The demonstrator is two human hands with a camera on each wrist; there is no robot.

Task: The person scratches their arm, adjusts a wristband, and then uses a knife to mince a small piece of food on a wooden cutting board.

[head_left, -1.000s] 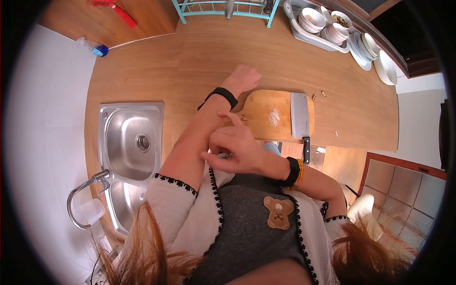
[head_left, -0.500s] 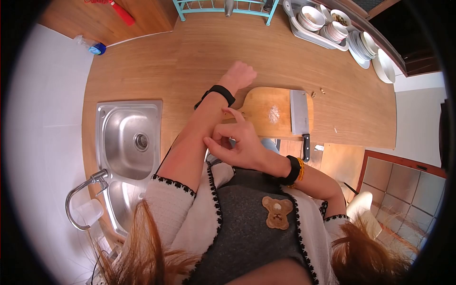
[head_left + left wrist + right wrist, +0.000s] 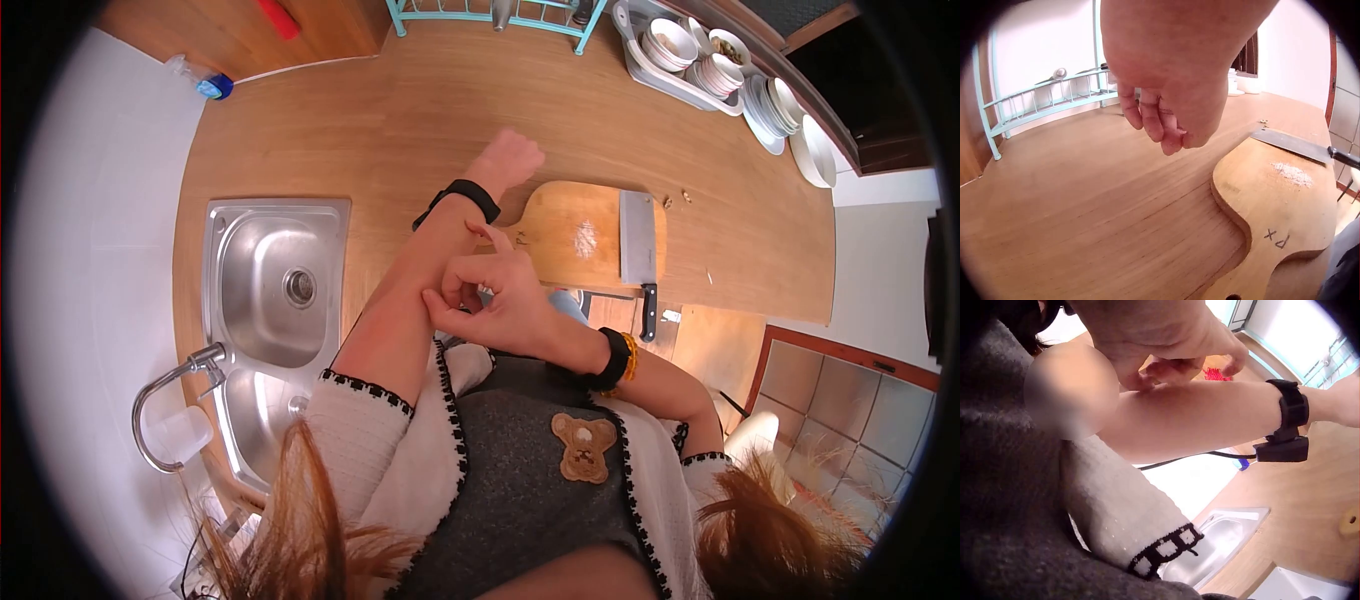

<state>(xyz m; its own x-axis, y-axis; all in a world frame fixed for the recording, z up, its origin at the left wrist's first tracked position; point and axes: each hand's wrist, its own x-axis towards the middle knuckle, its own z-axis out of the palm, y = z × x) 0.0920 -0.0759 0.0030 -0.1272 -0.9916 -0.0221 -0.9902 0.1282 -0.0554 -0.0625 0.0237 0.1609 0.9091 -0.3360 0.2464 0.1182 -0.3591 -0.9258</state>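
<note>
Bare of any object, my left hand (image 3: 508, 160) hovers over the wooden counter with its fingers loosely curled, left of the cutting board (image 3: 550, 215). My right hand (image 3: 500, 295) lies across my left forearm (image 3: 385, 310), its thumb and fingertips touching the skin below the black wrist strap (image 3: 462, 197). Its fingers are bent loosely, with no object between them. White crumbs (image 3: 1292, 174) lie on the board. A cleaver (image 3: 637, 240) rests along the board's right side, its black handle reaching past the near edge.
A steel double sink (image 3: 265, 285) with a curved faucet (image 3: 150, 400) is at the left. A turquoise rack (image 3: 480, 17) stands at the back. Bowls (image 3: 670, 45) and plates (image 3: 770, 110) line the back right. Small brown bits (image 3: 686, 196) lie beyond the board.
The head view has shifted slightly. My right hand stays at the left forearm, with its fingers bending a little differently; the left hand has hardly moved.
</note>
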